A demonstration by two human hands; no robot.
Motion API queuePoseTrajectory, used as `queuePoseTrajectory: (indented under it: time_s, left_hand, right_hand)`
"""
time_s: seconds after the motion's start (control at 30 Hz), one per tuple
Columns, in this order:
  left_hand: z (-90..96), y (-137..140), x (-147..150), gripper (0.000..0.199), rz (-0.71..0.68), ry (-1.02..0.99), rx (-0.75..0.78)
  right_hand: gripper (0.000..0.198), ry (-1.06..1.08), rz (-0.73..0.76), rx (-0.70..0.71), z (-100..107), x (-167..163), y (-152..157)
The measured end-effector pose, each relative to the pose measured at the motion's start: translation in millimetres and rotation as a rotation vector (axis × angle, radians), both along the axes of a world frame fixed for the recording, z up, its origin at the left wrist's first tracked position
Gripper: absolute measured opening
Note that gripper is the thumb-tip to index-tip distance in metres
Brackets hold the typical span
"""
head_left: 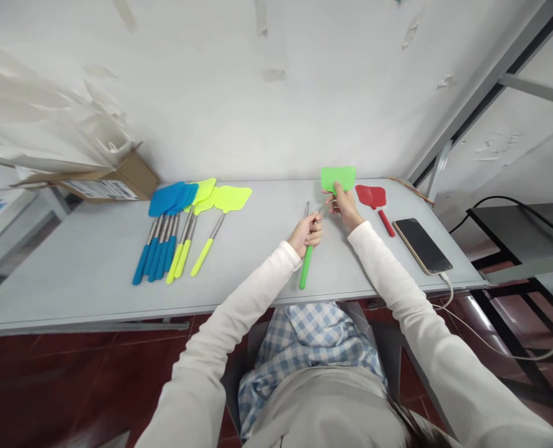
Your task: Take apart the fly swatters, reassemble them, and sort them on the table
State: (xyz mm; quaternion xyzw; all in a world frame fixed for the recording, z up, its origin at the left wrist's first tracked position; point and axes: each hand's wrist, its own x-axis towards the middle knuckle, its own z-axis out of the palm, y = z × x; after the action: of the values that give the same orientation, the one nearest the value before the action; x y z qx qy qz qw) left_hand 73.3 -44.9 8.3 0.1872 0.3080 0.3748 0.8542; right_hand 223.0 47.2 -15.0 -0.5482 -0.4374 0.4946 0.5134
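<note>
My left hand (pixel 306 233) is closed around the green fly swatter handle (pixel 306 267), whose grip end points towards the table's front edge. A short bit of metal rod (pixel 307 209) shows above the left fingers; whether it belongs to this handle I cannot tell. To the right, my right hand (pixel 344 204) pinches the lower part of a green fly swatter head (pixel 338 177) and holds it up near the wall. A red fly swatter head (pixel 371 196) lies just right of that hand, with a red handle (pixel 386 223) below it.
Several blue fly swatters (pixel 167 198) and yellow fly swatters (pixel 232 198) lie on the grey table (pixel 103 249) at the left. A cardboard box (pixel 136 174) stands at the back left. A phone (pixel 422 244) with a white cable (pixel 449 287) lies at the right.
</note>
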Motion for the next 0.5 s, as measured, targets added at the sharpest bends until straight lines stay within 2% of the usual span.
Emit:
queuePoseTrajectory:
  time_s: [0.13, 0.3, 0.4, 0.43, 0.5]
  left_hand:
    - [3.2, 29.7, -9.4, 0.035, 0.098, -0.136, 0.009]
    - [-7.2, 55.8, -10.9, 0.036, 0.254, -0.215, 0.028]
    - [-13.8, 62.4, -12.5, 0.034, 0.309, -0.23, 0.067]
    - [-15.2, 63.1, -13.6, 0.034, 0.322, -0.23, 0.08]
    - [-16.5, 62.8, -16.5, 0.036, 0.343, -0.234, 0.104]
  right_hand:
    - [0.05, -0.127, -0.101, -0.021, -0.4, 17.0, -3.0]
    - [0.057, -0.211, -0.028, -0.198, -9.0, 55.1, 2.7]
    - [0.065, -0.364, -0.076, -0.292, -9.4, 68.7, 1.8]
    - [0.066, -0.444, -0.12, -0.295, -8.2, 71.0, 0.2]
    - [0.066, -0.596, -0.155, -0.212, -4.1, 72.3, -4.7]
